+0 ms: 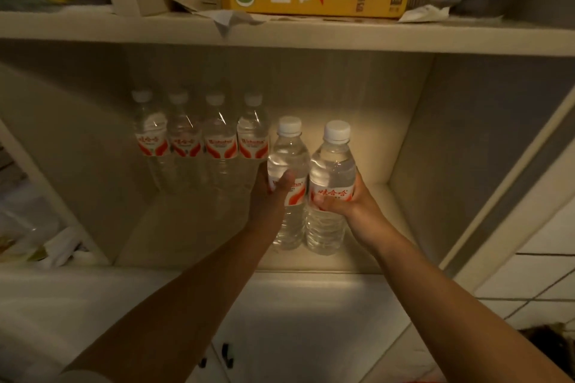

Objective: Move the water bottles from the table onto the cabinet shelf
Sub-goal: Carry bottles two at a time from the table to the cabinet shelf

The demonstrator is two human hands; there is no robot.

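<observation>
On cabinet shelf (199,236): 2 clear white-capped btls (331,196), red-white labels.

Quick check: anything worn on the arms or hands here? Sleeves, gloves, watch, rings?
Both forearms are bare up to the frame edge. No gloves, watch or bracelet is visible on the left hand or the right hand. A pale edge at the lower left corner may be a sleeve cuff. The view is too dim to tell about rings.
</observation>
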